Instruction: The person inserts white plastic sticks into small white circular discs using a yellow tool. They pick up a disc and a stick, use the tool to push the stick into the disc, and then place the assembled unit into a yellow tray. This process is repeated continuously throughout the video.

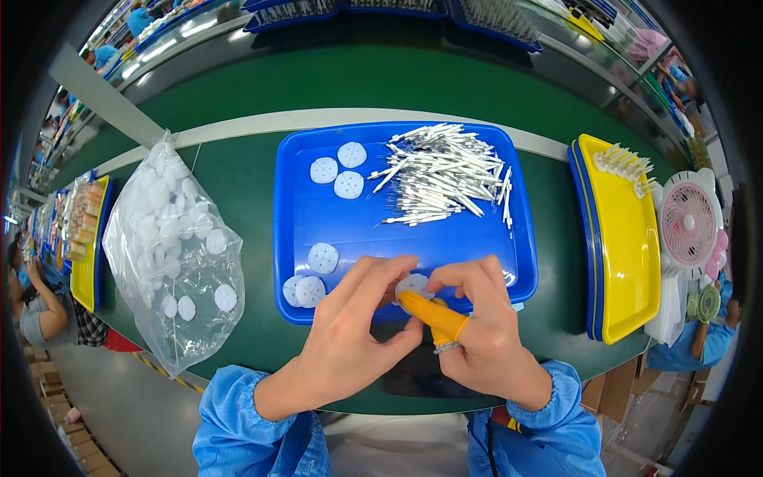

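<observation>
Over the near edge of the blue tray (342, 219), my two hands meet at a small pale, rounded plastic disc (414, 284). My left hand (343, 338) grips it from the left, index finger and thumb curved around it. From the other side my right hand (486, 334) pinches it, with a yellow-orange finger cot (433, 314) on one finger; a ring shows on that hand. Whether a thin stick is also between the fingers is hidden. More discs (348, 184) lie in the tray's far left, others (310, 291) near left. White sticks with thin metal ends (445, 175) are heaped far right.
Left of the tray lies a clear plastic bag (176, 254) of pale discs. On the right are stacked yellow and blue trays (624, 262), a row of white pieces (624, 164) and a pink-and-white fan (688, 219). Filled blue trays (501, 22) stand across the green bench.
</observation>
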A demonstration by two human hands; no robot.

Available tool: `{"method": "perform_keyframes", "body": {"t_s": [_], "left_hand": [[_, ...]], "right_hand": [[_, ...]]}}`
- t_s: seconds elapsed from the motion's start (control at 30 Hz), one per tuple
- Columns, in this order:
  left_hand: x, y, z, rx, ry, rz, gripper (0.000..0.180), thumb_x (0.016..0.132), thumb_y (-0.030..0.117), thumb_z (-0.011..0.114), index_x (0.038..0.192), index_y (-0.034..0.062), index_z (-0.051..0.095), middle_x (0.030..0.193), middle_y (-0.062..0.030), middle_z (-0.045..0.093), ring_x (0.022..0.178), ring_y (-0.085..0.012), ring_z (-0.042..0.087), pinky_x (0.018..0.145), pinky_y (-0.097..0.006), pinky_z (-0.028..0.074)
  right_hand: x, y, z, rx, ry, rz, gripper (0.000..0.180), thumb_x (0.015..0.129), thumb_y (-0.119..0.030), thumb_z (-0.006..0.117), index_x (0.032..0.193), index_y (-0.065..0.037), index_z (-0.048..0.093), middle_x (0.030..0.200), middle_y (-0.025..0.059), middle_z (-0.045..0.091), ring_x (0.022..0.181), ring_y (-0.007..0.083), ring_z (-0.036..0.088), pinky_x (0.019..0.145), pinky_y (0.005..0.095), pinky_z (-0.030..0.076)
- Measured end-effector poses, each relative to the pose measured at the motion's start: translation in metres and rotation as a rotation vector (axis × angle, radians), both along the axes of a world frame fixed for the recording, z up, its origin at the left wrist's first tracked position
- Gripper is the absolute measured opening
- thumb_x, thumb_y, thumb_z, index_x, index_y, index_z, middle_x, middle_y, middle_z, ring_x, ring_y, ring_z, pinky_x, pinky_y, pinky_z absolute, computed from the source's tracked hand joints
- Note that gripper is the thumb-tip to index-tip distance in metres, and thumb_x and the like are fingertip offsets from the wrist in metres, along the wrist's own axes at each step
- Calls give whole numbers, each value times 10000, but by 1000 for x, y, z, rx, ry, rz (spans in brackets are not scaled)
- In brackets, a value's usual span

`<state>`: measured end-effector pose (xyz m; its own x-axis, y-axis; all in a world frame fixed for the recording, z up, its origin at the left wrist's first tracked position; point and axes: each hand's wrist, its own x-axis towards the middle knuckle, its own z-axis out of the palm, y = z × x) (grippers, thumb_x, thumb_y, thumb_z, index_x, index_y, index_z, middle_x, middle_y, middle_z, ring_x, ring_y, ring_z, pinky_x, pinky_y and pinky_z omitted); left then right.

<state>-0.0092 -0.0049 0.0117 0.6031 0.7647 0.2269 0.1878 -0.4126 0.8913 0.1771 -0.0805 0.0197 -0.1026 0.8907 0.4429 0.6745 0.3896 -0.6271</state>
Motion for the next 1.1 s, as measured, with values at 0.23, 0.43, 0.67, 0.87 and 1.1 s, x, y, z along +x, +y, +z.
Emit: {"method": "perform_keyframes", "body": {"t_s": [0.23, 0.43, 0.67, 0.87, 1.1], "left_hand": [[-2, 0, 0, -26, -6, 23, 585, 811, -54, 817, 1362, -15, 626, 1154, -156, 654, 957, -268, 728, 864, -353, 649], [-2, 0, 1, -182, -81, 28, 574, 840, -44, 824, 1374, -15, 614, 1209, -145, 665, 1088, -249, 732, 953, -345, 623], [9, -7, 9, -515, -352, -161, 647, 864, -41, 831, 1444, -32, 545, 1360, -139, 642, 1365, -243, 603, 1201, -412, 449], [28, -27, 46, -321, -455, -574, 703, 845, 149, 885, 1400, -98, 533, 1300, -208, 660, 1182, -288, 679, 1084, -465, 512], [82, -85, 95, -709, -884, -1104, 764, 737, 525, 951, 1244, 3, 718, 1155, -98, 719, 1010, -242, 700, 832, -350, 566]], "right_hand": [[-1, -4, -2, -42, 75, -8, 338, 515, 82, 676, 843, 56, 751, 1148, 180, 643, 921, 342, 536, 742, 430, 424], [9, -6, 8, -67, 64, -150, 359, 605, 138, 640, 937, 34, 731, 1173, 154, 670, 909, 329, 558, 775, 404, 474], [34, -27, -2, -478, 645, 24, 308, 947, -35, 791, 1218, -32, 643, 1098, 98, 742, 1017, 217, 715, 926, 341, 543], [128, -41, 25, -228, 590, -365, 167, 925, -35, 806, 1083, -4, 763, 982, 59, 771, 917, 131, 722, 851, 293, 575], [317, -46, 28, -74, -83, -1085, 236, 879, -49, 671, 1044, 82, 778, 776, 136, 751, 682, 146, 700, 629, 308, 514]]}}
